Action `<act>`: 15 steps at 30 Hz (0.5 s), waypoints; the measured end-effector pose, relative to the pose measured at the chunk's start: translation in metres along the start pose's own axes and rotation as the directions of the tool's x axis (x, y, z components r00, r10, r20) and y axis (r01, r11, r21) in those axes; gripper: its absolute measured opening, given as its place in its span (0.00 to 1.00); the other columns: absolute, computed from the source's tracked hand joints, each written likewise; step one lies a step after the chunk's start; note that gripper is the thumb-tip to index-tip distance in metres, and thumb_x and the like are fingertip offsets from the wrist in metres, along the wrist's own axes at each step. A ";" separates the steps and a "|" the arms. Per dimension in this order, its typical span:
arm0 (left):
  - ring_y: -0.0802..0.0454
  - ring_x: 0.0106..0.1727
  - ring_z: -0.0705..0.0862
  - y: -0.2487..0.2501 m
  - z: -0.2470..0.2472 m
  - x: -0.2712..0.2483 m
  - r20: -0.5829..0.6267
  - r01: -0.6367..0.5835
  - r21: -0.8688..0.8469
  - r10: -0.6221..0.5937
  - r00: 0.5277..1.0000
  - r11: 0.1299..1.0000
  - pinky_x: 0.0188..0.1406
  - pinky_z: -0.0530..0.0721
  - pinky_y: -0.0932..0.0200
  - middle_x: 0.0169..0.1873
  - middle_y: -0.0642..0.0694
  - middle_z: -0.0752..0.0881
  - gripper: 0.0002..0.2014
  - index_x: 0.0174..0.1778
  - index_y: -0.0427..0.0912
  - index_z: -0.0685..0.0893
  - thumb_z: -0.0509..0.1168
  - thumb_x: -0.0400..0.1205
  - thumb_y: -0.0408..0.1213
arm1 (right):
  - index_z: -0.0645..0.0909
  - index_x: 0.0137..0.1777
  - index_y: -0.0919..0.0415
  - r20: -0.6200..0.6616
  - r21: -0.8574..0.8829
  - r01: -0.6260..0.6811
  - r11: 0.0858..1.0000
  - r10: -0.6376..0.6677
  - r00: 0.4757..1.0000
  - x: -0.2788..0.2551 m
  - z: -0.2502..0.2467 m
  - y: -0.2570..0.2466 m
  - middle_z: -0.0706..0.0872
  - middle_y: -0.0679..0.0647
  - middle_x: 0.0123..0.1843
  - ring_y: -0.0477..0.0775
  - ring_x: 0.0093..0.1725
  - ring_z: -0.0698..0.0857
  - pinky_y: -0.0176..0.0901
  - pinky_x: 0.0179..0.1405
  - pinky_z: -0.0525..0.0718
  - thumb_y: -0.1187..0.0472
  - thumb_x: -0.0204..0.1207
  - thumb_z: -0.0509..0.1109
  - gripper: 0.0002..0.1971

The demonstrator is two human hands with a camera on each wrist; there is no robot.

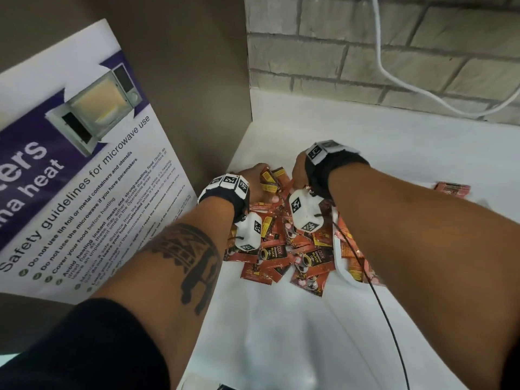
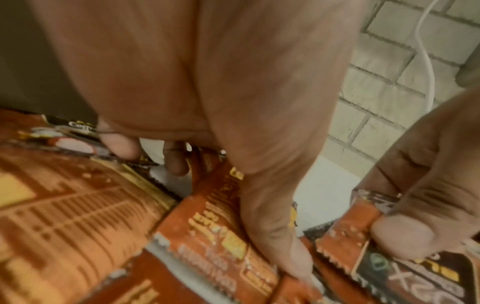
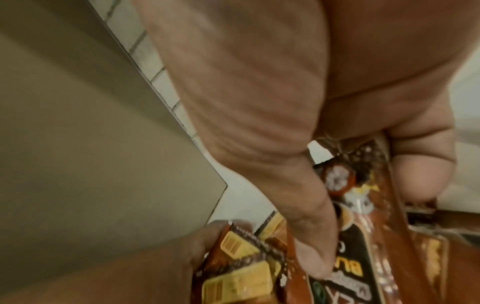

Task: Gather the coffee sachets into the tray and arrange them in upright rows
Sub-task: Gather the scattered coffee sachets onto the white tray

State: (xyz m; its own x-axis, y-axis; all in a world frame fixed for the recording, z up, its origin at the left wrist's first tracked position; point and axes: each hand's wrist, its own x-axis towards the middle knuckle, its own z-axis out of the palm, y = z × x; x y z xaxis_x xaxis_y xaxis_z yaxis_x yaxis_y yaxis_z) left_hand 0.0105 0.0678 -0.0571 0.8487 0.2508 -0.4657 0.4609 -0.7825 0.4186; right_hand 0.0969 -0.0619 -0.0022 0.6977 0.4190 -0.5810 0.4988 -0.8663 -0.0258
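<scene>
Head view had both hands deep in the sachets (image 1: 281, 249) piled over the tray (image 1: 342, 266): left hand (image 1: 254, 182) clutching a bunch, right hand (image 1: 302, 175) pinching one. Gathering step, I'd guess; standing them upright came next.

head: bright, even light; soft glare on the tabletop (image 1: 281, 347); straight lines bow at the edges
wrists: dim, warm cast, grainy
blur: sachets (image 2: 78, 216) smeared, print unreadable; palms fill both wrist views, out of focus
</scene>
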 end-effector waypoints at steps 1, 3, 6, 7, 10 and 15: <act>0.40 0.69 0.81 0.001 0.002 0.002 -0.007 0.016 0.009 -0.016 1.000 1.000 0.73 0.78 0.45 0.73 0.49 0.81 0.57 0.82 0.63 0.59 0.78 0.57 0.68 | 0.86 0.54 0.61 -0.023 0.010 0.002 1.000 -0.001 1.000 0.001 0.002 -0.002 0.81 0.55 0.40 0.58 0.46 0.80 0.50 0.59 0.85 0.55 0.80 0.70 0.11; 0.41 0.64 0.83 0.000 0.006 0.011 -0.021 0.037 -0.014 -0.038 0.999 0.999 0.70 0.80 0.44 0.67 0.50 0.84 0.58 0.78 0.66 0.61 0.75 0.49 0.71 | 0.85 0.57 0.62 -0.021 -0.022 0.040 0.999 -0.041 0.999 -0.011 0.003 -0.008 0.81 0.54 0.41 0.56 0.48 0.80 0.48 0.59 0.83 0.55 0.80 0.71 0.12; 0.45 0.58 0.82 0.003 0.007 0.011 -0.067 0.057 -0.079 -0.062 0.996 0.995 0.64 0.79 0.52 0.60 0.51 0.85 0.46 0.76 0.56 0.68 0.83 0.64 0.55 | 0.83 0.55 0.60 -0.023 -0.025 0.075 0.997 -0.076 0.997 -0.009 0.005 -0.009 0.84 0.53 0.50 0.54 0.50 0.79 0.43 0.55 0.80 0.58 0.79 0.72 0.08; 0.46 0.56 0.83 0.004 0.007 0.012 -0.078 0.065 -0.091 -0.072 0.994 0.994 0.61 0.79 0.53 0.57 0.52 0.85 0.41 0.73 0.54 0.71 0.84 0.66 0.51 | 0.83 0.53 0.61 -0.041 -0.022 0.064 0.998 -0.065 0.997 -0.005 0.009 -0.007 0.84 0.54 0.47 0.55 0.49 0.81 0.43 0.56 0.81 0.56 0.79 0.72 0.09; 0.44 0.56 0.85 0.011 0.008 0.010 -0.099 0.113 -0.093 -0.123 0.988 0.989 0.64 0.82 0.48 0.56 0.50 0.87 0.41 0.65 0.53 0.75 0.82 0.56 0.56 | 0.82 0.64 0.64 -0.016 0.005 0.011 1.000 -0.011 1.000 -0.004 0.017 -0.010 0.84 0.57 0.51 0.56 0.56 0.81 0.44 0.58 0.82 0.58 0.83 0.68 0.13; 0.41 0.61 0.84 0.013 0.011 0.015 -0.125 0.148 -0.092 -0.159 0.979 0.985 0.66 0.82 0.43 0.61 0.47 0.85 0.44 0.68 0.50 0.77 0.81 0.54 0.57 | 0.72 0.76 0.64 -0.058 0.096 -0.007 0.995 0.012 0.998 -0.011 0.025 -0.009 0.79 0.57 0.73 0.53 0.64 0.78 0.38 0.61 0.74 0.60 0.89 0.58 0.18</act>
State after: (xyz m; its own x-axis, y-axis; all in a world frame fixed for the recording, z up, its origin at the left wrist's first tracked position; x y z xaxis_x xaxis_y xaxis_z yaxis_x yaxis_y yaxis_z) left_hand 0.0262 0.0550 -0.0667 0.7905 0.4411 -0.4249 0.6031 -0.6811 0.4151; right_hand 0.0719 -0.0651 -0.0160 0.7327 0.4234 -0.5328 0.4422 -0.8913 -0.1002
